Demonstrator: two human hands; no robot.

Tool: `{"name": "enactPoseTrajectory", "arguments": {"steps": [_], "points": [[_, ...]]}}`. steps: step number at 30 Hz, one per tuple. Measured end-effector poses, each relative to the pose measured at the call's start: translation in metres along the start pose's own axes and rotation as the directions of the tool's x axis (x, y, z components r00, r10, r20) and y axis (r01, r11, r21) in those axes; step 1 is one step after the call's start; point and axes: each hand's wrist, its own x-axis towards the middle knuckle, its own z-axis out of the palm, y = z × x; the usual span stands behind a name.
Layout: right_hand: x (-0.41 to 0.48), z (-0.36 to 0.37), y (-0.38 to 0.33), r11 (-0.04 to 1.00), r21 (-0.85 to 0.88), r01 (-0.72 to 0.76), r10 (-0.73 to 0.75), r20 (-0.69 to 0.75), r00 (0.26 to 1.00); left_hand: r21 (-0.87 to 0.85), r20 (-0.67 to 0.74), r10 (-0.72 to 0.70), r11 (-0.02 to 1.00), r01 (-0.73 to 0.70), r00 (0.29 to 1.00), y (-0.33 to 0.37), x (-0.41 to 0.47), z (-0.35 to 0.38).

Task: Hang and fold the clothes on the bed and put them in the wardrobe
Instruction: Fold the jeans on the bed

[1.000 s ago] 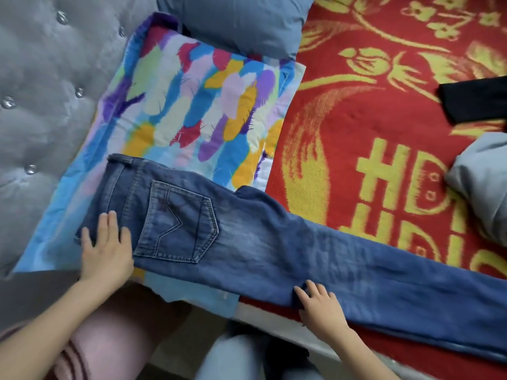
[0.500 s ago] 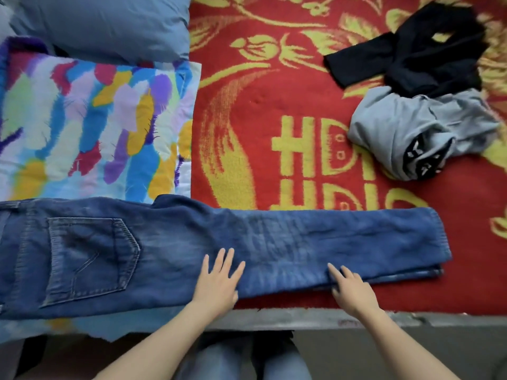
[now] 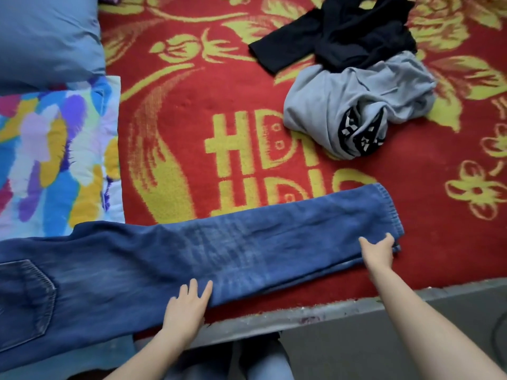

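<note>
Jeans [image 3: 192,256] lie flat along the near edge of the bed on the red blanket [image 3: 192,105], the pocket end at left overlapping the colourful pillow [image 3: 55,160]. Left hand [image 3: 189,305] rests mid-leg, fingers straight and slightly spread; right hand [image 3: 380,252] pinches the denim just beside the hem. Grey garment [image 3: 343,105] and black garment [image 3: 343,37] lie crumpled farther back — touching each other, apart from the jeans.

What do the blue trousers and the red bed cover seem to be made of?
The blue trousers look like denim: faded blue weave, stitched seams and hem. The red bed cover looks like thick pile fabric, perhaps fleece: fuzzy, matte surface.
</note>
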Motion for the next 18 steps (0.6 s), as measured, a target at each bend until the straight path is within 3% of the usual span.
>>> {"name": "enactPoseTrajectory", "arguments": {"steps": [2, 4, 6, 11, 16, 18], "points": [[0.018, -0.001, -0.001, 0.969, 0.227, -0.1, 0.104, -0.008, 0.995, 0.016, -0.119, -0.007, 1.0, 0.009, 0.993, 0.005, 0.008, -0.005], [0.03, -0.003, -0.001, 0.903, 0.381, -0.199, 0.209, 0.017, 0.978, -0.008, -0.08, -0.036, 0.999, 0.036, 0.996, 0.008, 0.018, -0.002], [0.04, -0.006, 0.001, 0.874, 0.415, -0.253, 0.248, 0.067, 0.966, 0.023, 0.003, 0.042, 0.999, -0.042, 0.999, 0.01, 0.023, -0.003], [0.056, -0.019, 0.006, 0.821, 0.451, -0.351, 0.322, 0.143, 0.936, -0.002, 0.057, 0.206, 0.979, -0.206, 0.977, 0.007, 0.02, -0.015], [0.07, -0.033, 0.004, 0.817, 0.449, -0.362, 0.325, 0.161, 0.932, 0.024, 0.072, 0.242, 0.969, -0.244, 0.968, 0.009, 0.019, -0.025], [0.074, -0.037, 0.008, 0.812, 0.483, -0.327, 0.327, 0.088, 0.941, 0.014, 0.076, 0.224, 0.974, -0.226, 0.972, 0.013, 0.017, -0.023]]}}
